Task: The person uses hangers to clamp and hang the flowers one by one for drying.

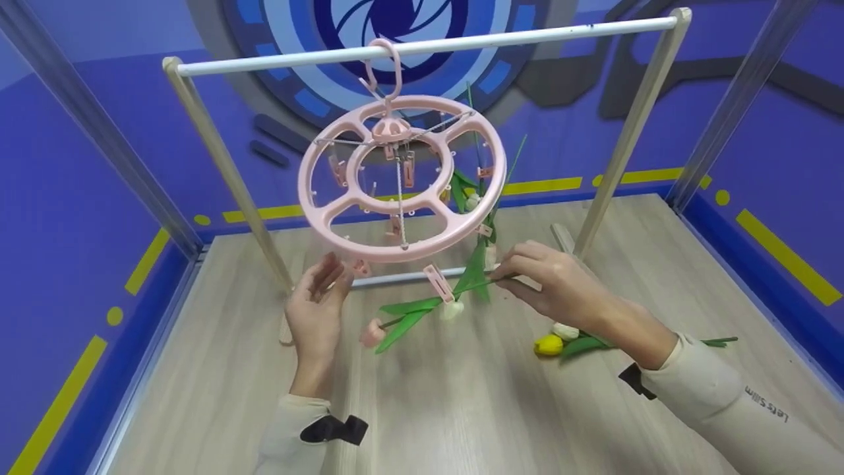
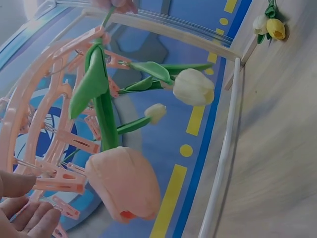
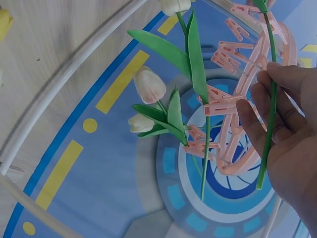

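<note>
A pink tulip (image 1: 372, 333) (image 2: 124, 183) lies sideways under the front of the pink clip ring (image 1: 316, 221), its leaves beside a hanging pink clip (image 1: 438, 284). My right hand (image 1: 560, 284) (image 3: 292, 119) pinches its green stem (image 3: 271, 114) near the bare end. My left hand (image 1: 316, 316) (image 2: 25, 210) is raised below the ring's left front, fingers slightly bent and apart, close to a clip (image 2: 59, 183); it holds nothing. White tulips (image 2: 193, 87) (image 3: 176, 5) and a pale pink one (image 3: 149, 85) hang from clips at the ring's right side.
The ring hangs by its hook (image 1: 395, 72) from a white bar (image 1: 527, 39) on a wooden-legged frame (image 1: 227, 171). A yellow tulip (image 1: 548, 345) and a white tulip (image 1: 565, 331) lie on the table (image 1: 428, 409) by my right forearm. Patterned blue walls stand behind.
</note>
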`<action>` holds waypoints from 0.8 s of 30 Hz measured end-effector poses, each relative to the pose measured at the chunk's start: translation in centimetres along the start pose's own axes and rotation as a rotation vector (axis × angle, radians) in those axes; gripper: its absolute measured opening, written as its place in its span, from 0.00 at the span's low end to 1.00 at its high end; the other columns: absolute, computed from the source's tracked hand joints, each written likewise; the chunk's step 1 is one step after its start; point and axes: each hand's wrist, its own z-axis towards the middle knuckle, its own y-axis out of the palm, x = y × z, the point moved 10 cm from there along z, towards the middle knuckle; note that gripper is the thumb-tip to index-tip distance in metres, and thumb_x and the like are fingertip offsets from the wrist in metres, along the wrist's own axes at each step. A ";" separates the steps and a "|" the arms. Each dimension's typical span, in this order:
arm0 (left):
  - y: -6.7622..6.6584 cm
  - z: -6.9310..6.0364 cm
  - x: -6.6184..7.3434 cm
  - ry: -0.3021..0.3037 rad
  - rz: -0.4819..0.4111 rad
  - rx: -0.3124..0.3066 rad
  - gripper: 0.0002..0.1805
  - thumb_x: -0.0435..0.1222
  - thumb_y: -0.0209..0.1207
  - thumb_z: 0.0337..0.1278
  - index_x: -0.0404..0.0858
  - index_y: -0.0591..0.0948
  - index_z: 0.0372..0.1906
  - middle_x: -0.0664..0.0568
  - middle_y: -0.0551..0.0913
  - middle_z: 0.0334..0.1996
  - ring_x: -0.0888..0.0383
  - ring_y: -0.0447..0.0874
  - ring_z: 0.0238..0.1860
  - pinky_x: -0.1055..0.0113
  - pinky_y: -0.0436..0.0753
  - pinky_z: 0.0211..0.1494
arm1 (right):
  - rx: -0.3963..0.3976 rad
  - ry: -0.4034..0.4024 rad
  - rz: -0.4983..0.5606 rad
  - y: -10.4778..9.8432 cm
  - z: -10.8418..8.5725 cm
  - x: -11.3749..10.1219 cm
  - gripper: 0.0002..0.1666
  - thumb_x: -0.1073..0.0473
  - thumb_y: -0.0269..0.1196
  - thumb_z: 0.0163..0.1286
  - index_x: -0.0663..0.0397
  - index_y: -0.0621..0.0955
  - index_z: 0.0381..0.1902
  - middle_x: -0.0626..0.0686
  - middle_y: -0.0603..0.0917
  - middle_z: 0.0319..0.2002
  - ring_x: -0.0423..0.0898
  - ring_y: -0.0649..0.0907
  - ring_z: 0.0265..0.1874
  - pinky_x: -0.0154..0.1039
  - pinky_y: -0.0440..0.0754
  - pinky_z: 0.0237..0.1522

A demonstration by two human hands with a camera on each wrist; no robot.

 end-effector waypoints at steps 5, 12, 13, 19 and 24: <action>0.6 0.1 -0.7 -0.059 0.040 -0.015 0.21 0.32 0.72 0.66 0.33 0.85 0.61 0.41 0.88 0.54 0.48 0.87 0.60 0.69 0.85 0.59 | 0.014 -0.026 0.001 -0.1 0.1 -0.3 0.19 0.79 0.76 0.58 0.57 0.88 0.43 0.48 0.87 0.39 0.45 0.85 0.38 0.28 0.85 0.43; 0.9 0.2 -0.6 -0.044 0.015 -0.011 0.14 0.31 0.73 0.64 0.32 0.88 0.52 0.43 0.90 0.48 0.49 0.89 0.53 0.68 0.86 0.56 | 0.001 -0.011 -0.004 0.0 0.1 -0.2 0.19 0.78 0.77 0.58 0.56 0.88 0.44 0.48 0.86 0.39 0.45 0.85 0.38 0.24 0.82 0.45; 0.9 0.2 -0.5 -0.040 0.021 -0.006 0.13 0.31 0.74 0.63 0.32 0.88 0.50 0.43 0.90 0.47 0.48 0.89 0.53 0.69 0.87 0.55 | 0.000 -0.011 -0.006 0.0 0.1 -0.2 0.19 0.78 0.77 0.58 0.56 0.88 0.44 0.48 0.86 0.39 0.44 0.85 0.38 0.24 0.82 0.45; 0.7 0.0 -0.5 -0.035 0.053 0.002 0.13 0.35 0.74 0.64 0.33 0.89 0.48 0.46 0.91 0.46 0.51 0.89 0.51 0.70 0.86 0.54 | 0.006 -0.015 -0.013 0.0 0.1 -0.2 0.20 0.78 0.77 0.57 0.55 0.89 0.44 0.47 0.86 0.39 0.44 0.84 0.37 0.26 0.83 0.43; 0.9 -0.4 0.3 0.013 0.048 -0.031 0.12 0.38 0.72 0.67 0.35 0.88 0.49 0.49 0.90 0.44 0.54 0.87 0.49 0.68 0.84 0.54 | -0.004 0.003 -0.014 0.1 0.0 0.0 0.19 0.78 0.77 0.58 0.56 0.88 0.44 0.47 0.86 0.39 0.44 0.85 0.38 0.27 0.84 0.43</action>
